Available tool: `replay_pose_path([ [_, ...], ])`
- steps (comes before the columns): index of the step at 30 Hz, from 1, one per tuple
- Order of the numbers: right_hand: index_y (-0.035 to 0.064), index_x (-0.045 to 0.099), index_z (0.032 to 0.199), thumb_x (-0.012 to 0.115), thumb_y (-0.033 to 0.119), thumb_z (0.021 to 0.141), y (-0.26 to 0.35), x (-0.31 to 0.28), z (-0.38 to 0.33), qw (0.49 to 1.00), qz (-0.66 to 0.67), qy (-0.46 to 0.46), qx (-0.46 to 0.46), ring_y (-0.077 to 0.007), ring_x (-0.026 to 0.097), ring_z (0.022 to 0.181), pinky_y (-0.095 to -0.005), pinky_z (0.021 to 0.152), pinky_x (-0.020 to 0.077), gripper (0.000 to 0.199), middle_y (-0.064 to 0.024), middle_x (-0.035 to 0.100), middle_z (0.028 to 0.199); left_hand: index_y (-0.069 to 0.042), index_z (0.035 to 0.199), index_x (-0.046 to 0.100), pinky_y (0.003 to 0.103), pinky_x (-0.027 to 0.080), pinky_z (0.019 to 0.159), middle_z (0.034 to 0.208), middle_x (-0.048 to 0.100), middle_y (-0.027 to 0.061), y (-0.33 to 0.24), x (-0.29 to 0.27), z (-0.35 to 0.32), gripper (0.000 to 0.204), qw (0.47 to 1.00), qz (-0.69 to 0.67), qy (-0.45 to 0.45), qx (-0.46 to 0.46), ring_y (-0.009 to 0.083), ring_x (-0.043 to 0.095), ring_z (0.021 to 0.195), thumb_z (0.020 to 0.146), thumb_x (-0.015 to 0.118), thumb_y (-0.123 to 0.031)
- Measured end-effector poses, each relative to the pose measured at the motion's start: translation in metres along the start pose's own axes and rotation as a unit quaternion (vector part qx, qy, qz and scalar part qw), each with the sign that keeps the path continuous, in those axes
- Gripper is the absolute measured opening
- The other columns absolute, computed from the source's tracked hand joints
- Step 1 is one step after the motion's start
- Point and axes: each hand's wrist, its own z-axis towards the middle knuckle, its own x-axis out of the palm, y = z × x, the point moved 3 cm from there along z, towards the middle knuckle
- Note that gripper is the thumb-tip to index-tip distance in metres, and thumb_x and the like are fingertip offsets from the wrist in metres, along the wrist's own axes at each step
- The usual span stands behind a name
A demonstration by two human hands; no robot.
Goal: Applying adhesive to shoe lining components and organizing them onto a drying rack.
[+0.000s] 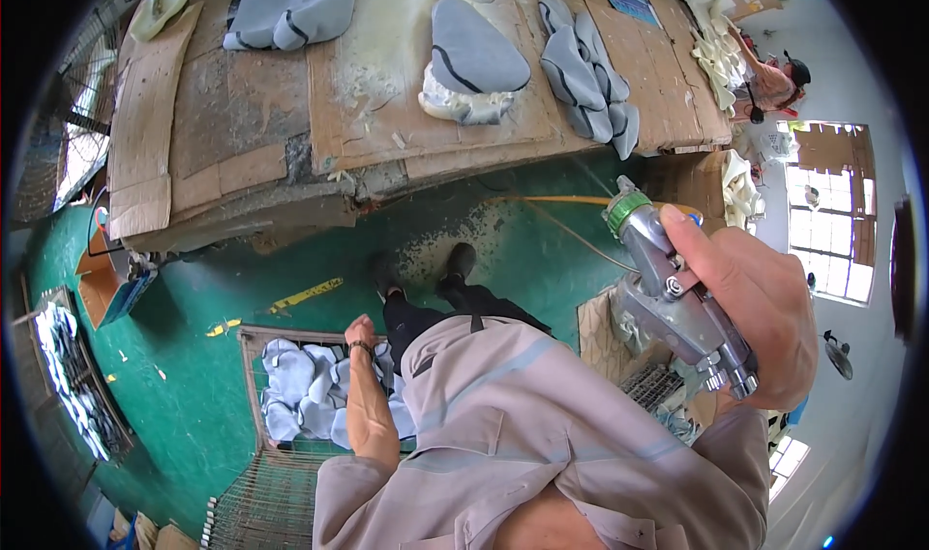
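My right hand is wrapped round a metal spray gun with a green ring near its nozzle, held up at the right above the floor. The nozzle points toward the table. Down by my side, my left hand is closed, and whatever its fingers may hold is hidden. Beside it is a wire crate of grey fabric pieces with dark edging. On the cardboard-covered table, a grey fabric piece lies on a pale, crusted pad.
More grey pieces lie on the table, one group at the left, another at the right. A yellow hose runs behind the gun. An open cardboard box stands on the floor. Another person is at the far right.
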Motion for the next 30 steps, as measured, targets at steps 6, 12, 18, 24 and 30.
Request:
replay_pose_path([
  [6, -0.007, 0.061, 0.129, 0.071, 0.005, 0.074, 0.005, 0.005, -0.016, 0.999, -0.037, 0.015, 0.034, -0.022, 0.06, 0.061, -0.0345, 0.048, 0.0458, 0.057, -0.0083, 0.062, 0.077, -0.014, 0.119, 0.072, 0.038, 0.054, 0.07, 0.097, 0.069, 0.0015, -0.067, 0.039, -0.015, 0.03, 0.996, 0.083, -0.026, 0.027, 0.0172, 0.064, 0.089, 0.09, 0.069, -0.016],
  [12, -0.0062, 0.06, 0.132, 0.074, 0.006, 0.072, -0.021, 0.008, -0.053, 0.998, 0.0, 0.028, 0.057, -0.0215, 0.059, 0.061, -0.0355, 0.046, 0.0433, 0.063, -0.0082, 0.062, 0.078, -0.014, 0.122, 0.071, 0.04, 0.056, 0.074, 0.101, 0.071, 0.0026, -0.086, 0.043, -0.022, 0.034, 0.993, 0.105, -0.032, 0.054, 0.018, 0.065, 0.093, 0.089, 0.072, -0.021],
  [18, -0.0107, 0.057, 0.132, 0.077, 0.01, 0.073, -0.089, 0.008, -0.098, 0.992, 0.074, -0.056, 0.088, -0.0247, 0.064, 0.065, -0.0342, 0.055, 0.0485, 0.066, -0.0158, 0.065, 0.084, -0.012, 0.115, 0.075, 0.025, 0.051, 0.059, 0.087, 0.069, -0.0021, -0.116, 0.087, -0.056, 0.029, 0.978, 0.109, -0.082, 0.159, 0.0092, 0.062, 0.073, 0.086, 0.07, -0.017],
  [24, -0.0089, 0.066, 0.122, 0.069, 0.022, 0.076, -0.154, 0.021, -0.146, 0.968, 0.17, -0.128, 0.133, -0.0208, 0.06, 0.061, -0.031, 0.058, 0.0439, 0.056, -0.0125, 0.064, 0.076, -0.005, 0.118, 0.071, 0.021, 0.048, 0.072, 0.111, 0.071, 0.0006, -0.238, 0.226, -0.132, 0.027, 0.902, -0.001, 0.035, 0.431, 0.0074, 0.062, 0.088, 0.092, 0.072, -0.012],
  [30, -0.0053, 0.07, 0.12, 0.066, 0.034, 0.078, -0.235, 0.048, -0.19, 0.933, 0.19, -0.203, 0.227, -0.0176, 0.058, 0.065, -0.0313, 0.065, 0.0405, 0.058, -0.0084, 0.064, 0.079, -0.006, 0.115, 0.073, 0.03, 0.052, 0.088, 0.114, 0.071, 0.009, -0.377, 0.374, -0.246, 0.025, 0.747, 0.185, -0.057, 0.636, 0.0186, 0.067, 0.099, 0.091, 0.072, -0.013],
])
